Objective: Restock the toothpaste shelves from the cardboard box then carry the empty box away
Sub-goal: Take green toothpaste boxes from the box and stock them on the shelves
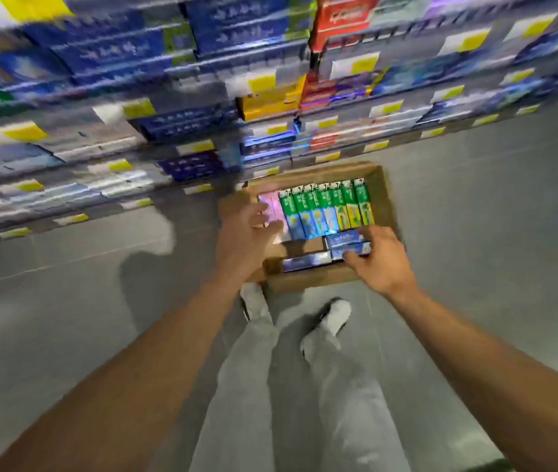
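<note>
Grey shop floor (475, 233) beneath blurred toothpaste shelves (202, 80). A cardboard box (381, 199) sits on the floor, holding green cartons (325, 209). Left hand (246, 233) spread above the box's left edge; right hand (378, 257) grips blue cartons (347, 245) inside.

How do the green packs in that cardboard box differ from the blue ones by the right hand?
The green packs stand in a tight row along the far side of the cardboard box; the blue packs lie crosswise near the front. No hand touches the green ones; the right hand has its grip on a blue one. Both are long, narrow cartons.
</note>
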Tool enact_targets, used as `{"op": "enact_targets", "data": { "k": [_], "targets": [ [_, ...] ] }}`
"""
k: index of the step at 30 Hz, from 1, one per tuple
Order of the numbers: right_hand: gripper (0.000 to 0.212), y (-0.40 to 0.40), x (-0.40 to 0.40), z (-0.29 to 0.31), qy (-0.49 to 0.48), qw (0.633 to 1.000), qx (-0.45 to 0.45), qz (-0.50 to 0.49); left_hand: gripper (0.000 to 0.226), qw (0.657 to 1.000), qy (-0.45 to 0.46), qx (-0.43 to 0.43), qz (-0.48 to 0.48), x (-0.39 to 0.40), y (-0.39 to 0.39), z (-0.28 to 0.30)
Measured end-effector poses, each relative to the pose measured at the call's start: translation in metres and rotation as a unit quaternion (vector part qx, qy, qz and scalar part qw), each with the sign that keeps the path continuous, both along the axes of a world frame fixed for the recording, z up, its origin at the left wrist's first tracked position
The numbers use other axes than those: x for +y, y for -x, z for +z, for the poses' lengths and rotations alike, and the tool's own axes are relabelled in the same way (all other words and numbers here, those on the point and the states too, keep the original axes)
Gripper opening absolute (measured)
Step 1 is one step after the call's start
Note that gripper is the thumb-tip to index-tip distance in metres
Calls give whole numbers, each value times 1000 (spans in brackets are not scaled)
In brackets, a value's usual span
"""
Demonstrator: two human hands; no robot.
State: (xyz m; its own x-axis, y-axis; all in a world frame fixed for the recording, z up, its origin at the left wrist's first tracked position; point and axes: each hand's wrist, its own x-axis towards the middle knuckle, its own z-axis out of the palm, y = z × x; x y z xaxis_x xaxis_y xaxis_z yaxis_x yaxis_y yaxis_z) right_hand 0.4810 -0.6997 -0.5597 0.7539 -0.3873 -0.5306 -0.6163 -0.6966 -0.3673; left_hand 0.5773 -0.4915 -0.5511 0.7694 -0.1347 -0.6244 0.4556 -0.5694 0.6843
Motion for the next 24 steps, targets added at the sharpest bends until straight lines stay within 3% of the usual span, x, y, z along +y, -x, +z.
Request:
{"op": "enact_targets", "data": {
  "k": [4,8,16,21,24],
  "targets": [
    [57,-13,-21,-76,-18,999,32,4,51,999,12,37,15,-35,-9,-75],
    [51,-23,-42,-162,-46,996,71,6,44,996,8,89,22,-58,-8,-150],
    [61,-27,-73,-329,-82,994,77,14,52,994,-25,105,10,-89,-6,-297],
    [65,-33,-81,-425,-74,995,65,19,19,995,-44,88,11,-103,-13,-380],
    [69,-39,-83,-473,-47,997,47,26,34,995,-43,86,22,-107,-18,-421]
  ]
}}
